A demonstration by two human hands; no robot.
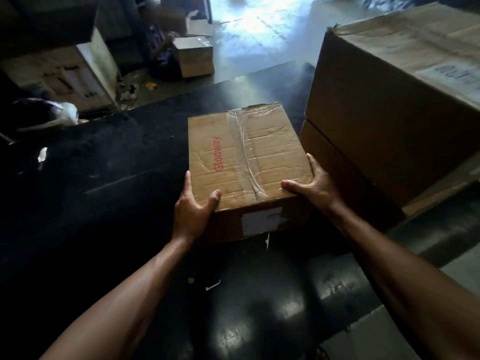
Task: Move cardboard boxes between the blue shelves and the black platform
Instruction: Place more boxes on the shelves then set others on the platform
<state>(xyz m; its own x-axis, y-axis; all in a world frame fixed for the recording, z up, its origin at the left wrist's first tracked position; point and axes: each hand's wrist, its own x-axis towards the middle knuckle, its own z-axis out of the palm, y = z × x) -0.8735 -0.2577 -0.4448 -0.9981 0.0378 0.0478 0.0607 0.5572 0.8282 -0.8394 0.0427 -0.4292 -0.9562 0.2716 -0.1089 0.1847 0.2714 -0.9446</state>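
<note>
Centrally, cardboard box gripped at near corners by left hand and right hand, thumbs on top; black platform beneath, larger boxes stacked alongside.

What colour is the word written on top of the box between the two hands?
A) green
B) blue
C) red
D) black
C: the word "Glodway" printed along the top of the taped cardboard box is in red letters.
</note>
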